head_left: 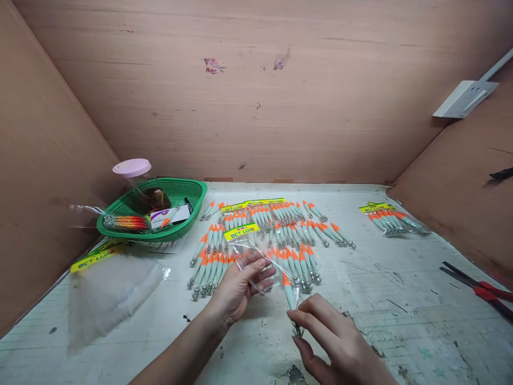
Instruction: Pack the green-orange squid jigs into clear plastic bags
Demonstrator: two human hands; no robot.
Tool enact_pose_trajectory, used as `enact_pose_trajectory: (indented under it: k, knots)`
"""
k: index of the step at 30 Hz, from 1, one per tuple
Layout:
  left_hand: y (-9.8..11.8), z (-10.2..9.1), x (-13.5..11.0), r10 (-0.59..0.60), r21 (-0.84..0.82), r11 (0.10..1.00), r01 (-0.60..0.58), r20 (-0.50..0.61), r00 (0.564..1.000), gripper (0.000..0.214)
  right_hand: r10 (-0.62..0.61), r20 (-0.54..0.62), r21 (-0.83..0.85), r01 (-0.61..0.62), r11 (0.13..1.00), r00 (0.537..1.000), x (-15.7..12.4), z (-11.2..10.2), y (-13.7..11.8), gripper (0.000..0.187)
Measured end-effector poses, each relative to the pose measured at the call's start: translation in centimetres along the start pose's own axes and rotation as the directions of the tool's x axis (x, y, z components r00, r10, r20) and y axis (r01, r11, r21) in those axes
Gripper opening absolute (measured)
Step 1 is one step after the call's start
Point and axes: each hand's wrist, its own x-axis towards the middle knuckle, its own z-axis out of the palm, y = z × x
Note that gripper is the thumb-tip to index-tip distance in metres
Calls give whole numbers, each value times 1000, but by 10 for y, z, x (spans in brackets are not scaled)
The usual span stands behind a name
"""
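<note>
My left hand (244, 283) grips a clear plastic bag (240, 247) with a yellow "BCT LURE" header, its thumb and fingers closed on the film. In my right hand (332, 337) a squid lure (288, 293) is pinched near its hooked end. The lure has an orange tip and a pale green body, and its tip lies at the bag's right side; whether it is inside the film I cannot tell. Behind both hands lie rows of matching lures (302, 261) with metal hook crowns, some beneath yellow-headed bags (234, 207).
At left, a green basket (196, 216) holds a pink-lidded jar (132, 168) and packed red-yellow lures (125, 222). In front of it lie empty bags (116, 289). To the right are filled lure packs (388, 220) and red-handled scissors (481, 289). Wooden panels (256, 117) enclose the table.
</note>
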Motion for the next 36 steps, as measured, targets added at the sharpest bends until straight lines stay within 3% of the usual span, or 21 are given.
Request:
enact_pose_trajectory:
  k: [5, 9, 16, 18, 22, 28, 32, 36]
  knots:
    - [3, -1, 0, 12, -9, 1000, -12, 1, 1000, 16, 19, -15, 143, -17, 990, 1000, -2, -6, -6, 29]
    - [5, 0, -1, -16, -1, 1000, 16, 22, 1000, 12, 35, 52, 172, -44, 984, 998, 0, -11, -6, 33]
    - [7, 1, -4, -45, 23, 999, 44, 62, 997, 11, 46, 61, 224, -59, 973, 997, 3, -9, -6, 35]
    - [7, 3, -7, -54, 18, 998, 53, 92, 994, 9, 31, 11, 178, -33, 983, 999, 4, -4, -5, 35]
    - [5, 9, -15, -46, -8, 999, 48, 169, 985, 13, -49, -194, -34, 43, 999, 980, 9, 12, -3, 39]
    - [-2, 15, -25, -20, -81, 996, 39, 220, 975, 16, -13, -416, -171, -64, 983, 909, 19, 25, -5, 36]
    - [-8, 16, -26, 3, -156, 987, 36, 242, 970, 16, 58, -498, -155, -154, 976, 865, 21, 26, -6, 39]
    - [-11, 15, -24, 4, -197, 979, 45, 245, 969, 22, 37, -493, -152, -128, 980, 869, 20, 25, -7, 38]
